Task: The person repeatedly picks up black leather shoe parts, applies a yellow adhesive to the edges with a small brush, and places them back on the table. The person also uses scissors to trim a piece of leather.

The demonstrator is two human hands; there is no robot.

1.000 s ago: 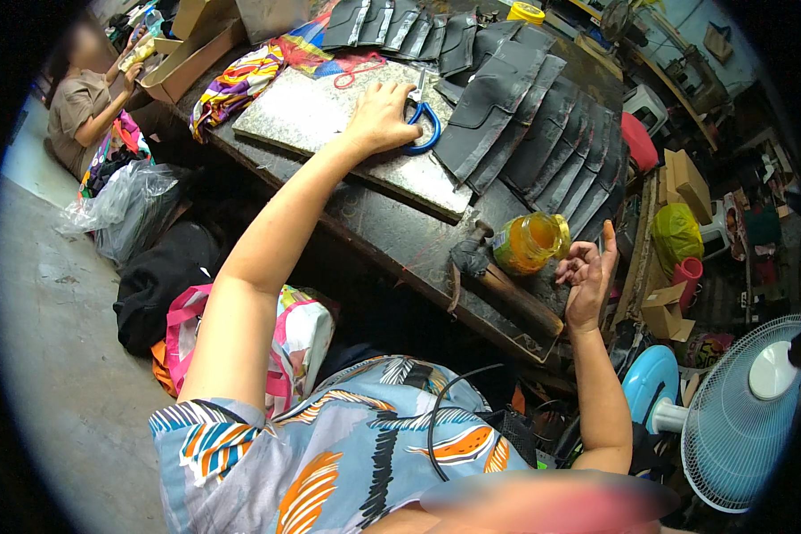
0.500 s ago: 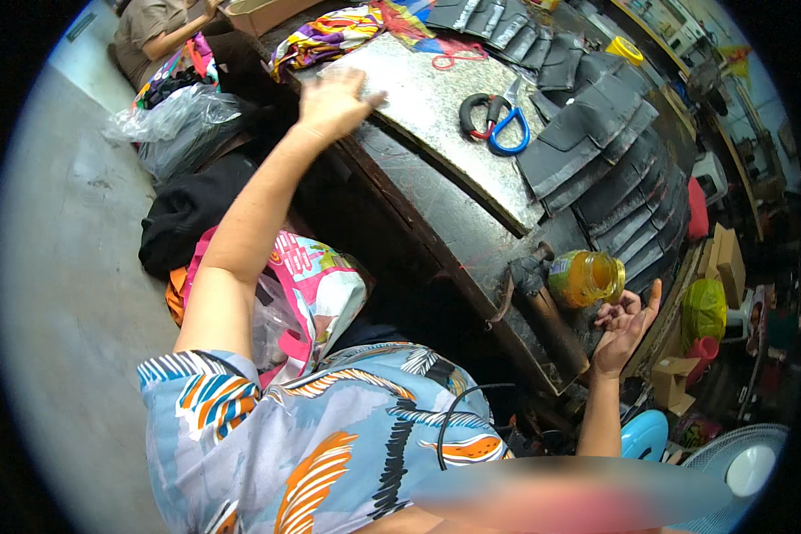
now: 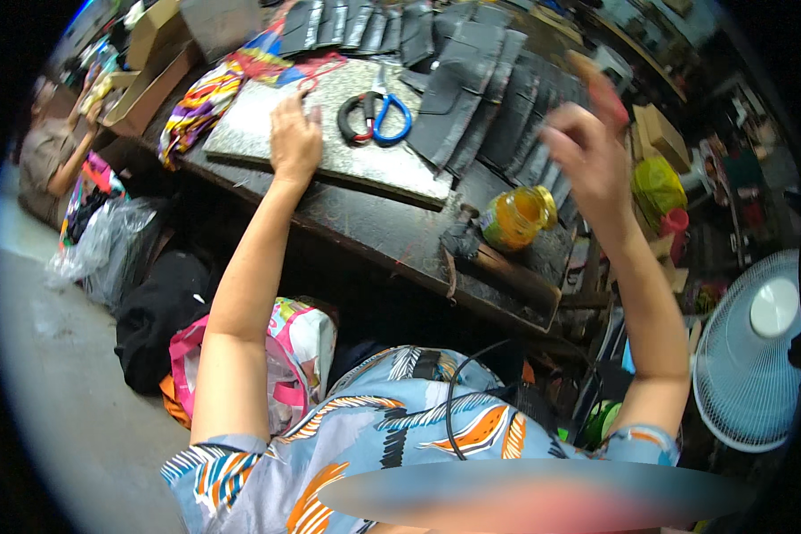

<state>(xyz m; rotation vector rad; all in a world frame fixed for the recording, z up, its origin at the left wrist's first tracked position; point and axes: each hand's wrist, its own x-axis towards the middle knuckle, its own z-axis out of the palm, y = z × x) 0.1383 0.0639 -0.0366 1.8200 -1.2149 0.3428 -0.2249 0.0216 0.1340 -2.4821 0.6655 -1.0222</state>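
My left hand (image 3: 295,138) lies on the speckled pale slab (image 3: 240,120), fingers stretched and holding nothing visible. To its right on the slab is a pair of scissors (image 3: 374,120), one handle black and the other blue. My right hand (image 3: 592,165) is raised over the table's right side, fingers apart, partly bent and blurred, with nothing seen in them. Below it, a glass jar (image 3: 512,221) of yellow-orange stuff leans over with its mouth to the right. Several flat black pieces (image 3: 458,98) overlap in rows beyond the slab and to its right.
A thick-handled tool (image 3: 512,278) lies by the table's near edge. Striped cloth (image 3: 200,107) sits left of the slab. Bags (image 3: 303,338) stand below the table. A fan (image 3: 748,356) is at right; another person (image 3: 49,147) sits at far left beside a cardboard box (image 3: 156,89).
My view has turned to the right. My left hand has come down onto the slab nearer the scissors. My right hand has risen from beside the jar to above the black pieces.
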